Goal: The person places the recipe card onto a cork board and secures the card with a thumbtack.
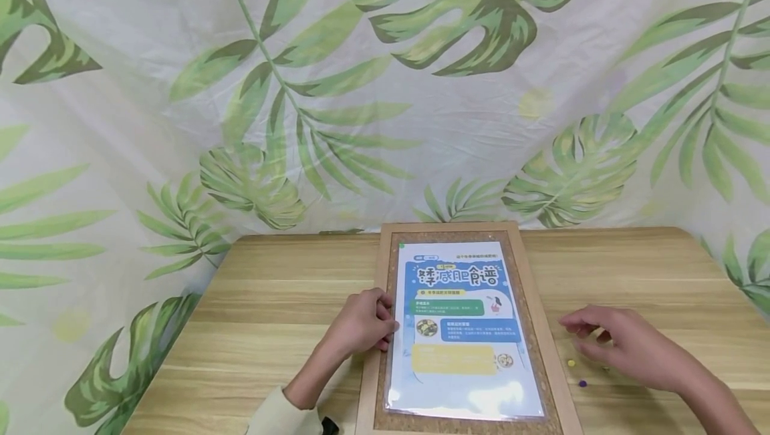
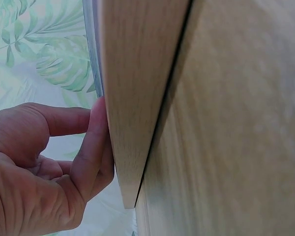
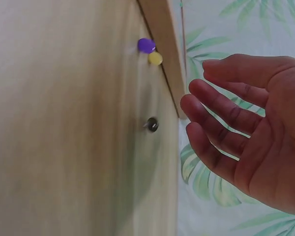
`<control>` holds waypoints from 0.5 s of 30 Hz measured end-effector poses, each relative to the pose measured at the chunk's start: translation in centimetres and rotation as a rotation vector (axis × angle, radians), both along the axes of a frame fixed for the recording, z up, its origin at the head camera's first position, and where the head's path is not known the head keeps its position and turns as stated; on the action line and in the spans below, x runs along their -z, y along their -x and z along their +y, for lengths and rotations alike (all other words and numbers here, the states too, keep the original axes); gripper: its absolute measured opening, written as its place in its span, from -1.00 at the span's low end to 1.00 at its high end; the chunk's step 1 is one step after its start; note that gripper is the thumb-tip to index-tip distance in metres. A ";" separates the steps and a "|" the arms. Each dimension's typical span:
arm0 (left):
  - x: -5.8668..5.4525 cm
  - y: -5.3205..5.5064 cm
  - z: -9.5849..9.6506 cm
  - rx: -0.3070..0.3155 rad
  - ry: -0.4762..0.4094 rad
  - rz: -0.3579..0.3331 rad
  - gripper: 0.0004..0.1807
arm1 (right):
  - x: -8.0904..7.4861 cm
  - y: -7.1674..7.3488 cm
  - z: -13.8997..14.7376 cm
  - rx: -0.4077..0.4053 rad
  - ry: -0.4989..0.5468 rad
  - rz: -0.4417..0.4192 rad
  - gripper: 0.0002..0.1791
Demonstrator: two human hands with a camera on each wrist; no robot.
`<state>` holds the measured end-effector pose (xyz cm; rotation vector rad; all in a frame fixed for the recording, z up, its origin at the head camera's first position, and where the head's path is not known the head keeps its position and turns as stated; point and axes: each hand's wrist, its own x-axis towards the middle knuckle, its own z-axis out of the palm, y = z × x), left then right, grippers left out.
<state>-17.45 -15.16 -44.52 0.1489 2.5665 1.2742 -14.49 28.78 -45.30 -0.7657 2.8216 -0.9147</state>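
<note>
A glossy printed sheet (image 1: 466, 391) lies on a wood-framed cork board (image 1: 532, 301). A green push pin (image 1: 402, 246) sits at its top left corner. My left hand (image 1: 363, 321) rests at the sheet's left edge with bent fingers; in the left wrist view its fingertips (image 2: 99, 110) are against the frame's side (image 2: 132, 98). To the board's right, my right hand (image 1: 628, 345) hovers over the table, its loosely bent fingers holding nothing. Near it lie a yellow pin (image 1: 571, 363), a purple pin (image 1: 582, 383) and a dark pin (image 3: 152, 124).
The wood-grain table (image 1: 283, 288) runs under the board and to both sides of it. Behind its far edge hangs a leaf-patterned cloth (image 1: 337, 121), close to the board's top end. A small black object (image 1: 329, 425) shows beside the left sleeve.
</note>
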 end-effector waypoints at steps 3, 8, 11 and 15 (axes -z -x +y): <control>0.0 0.0 0.0 0.001 -0.004 -0.006 -0.66 | 0.5 -0.2 0.5 -0.003 0.004 0.014 -0.69; 0.0 0.0 -0.1 0.013 -0.009 -0.015 -0.67 | 1.3 -0.6 0.9 -0.018 0.017 0.028 -0.68; 0.0 0.1 -0.2 0.022 -0.009 -0.023 -0.68 | 1.5 -0.8 0.8 -0.056 0.031 0.002 -0.66; -0.1 0.1 -0.2 0.027 -0.012 -0.024 -0.69 | 1.6 -0.8 0.5 -0.079 0.033 -0.038 -0.63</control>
